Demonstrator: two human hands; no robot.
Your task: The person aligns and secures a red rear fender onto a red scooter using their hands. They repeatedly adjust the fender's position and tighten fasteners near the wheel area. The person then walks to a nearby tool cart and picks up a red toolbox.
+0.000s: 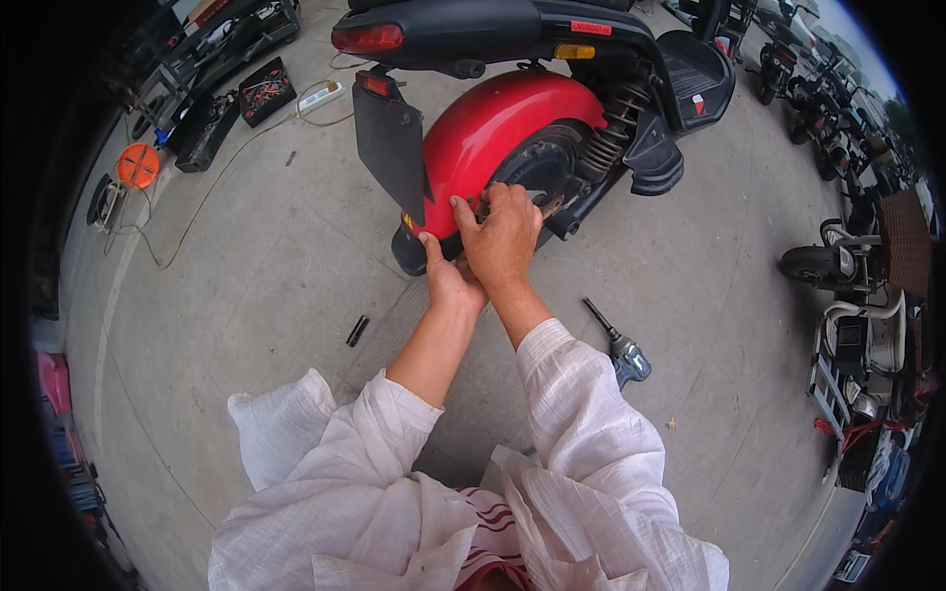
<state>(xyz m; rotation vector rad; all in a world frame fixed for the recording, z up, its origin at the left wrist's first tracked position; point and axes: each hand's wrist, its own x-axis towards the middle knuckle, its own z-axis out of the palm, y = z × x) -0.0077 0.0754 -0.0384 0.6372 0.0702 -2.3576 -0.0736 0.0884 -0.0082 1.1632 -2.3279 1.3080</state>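
Observation:
A black scooter with a red rear fender [493, 103] stands in front of me, its rear wheel [545, 163] partly covered by that fender. My left hand [451, 281] is at the fender's lower rear edge, thumb on the red surface and fingers curled inward, mostly hidden. Just above and to the right, my right hand [505, 236] is closed beside the wheel hub, over a small metal part I cannot make out. A metal piece [553, 207] sticks out past its fingers toward the axle. The black mudflap [389, 148] hangs left of both hands.
A cordless impact driver [629, 357] with a long socket lies on the concrete floor at right. Black sockets [357, 331] lie at left. Toolboxes [266, 91], a power strip [320, 96], an orange reel [138, 165] and a cable stand farther left. Parked scooters [838, 258] line the right.

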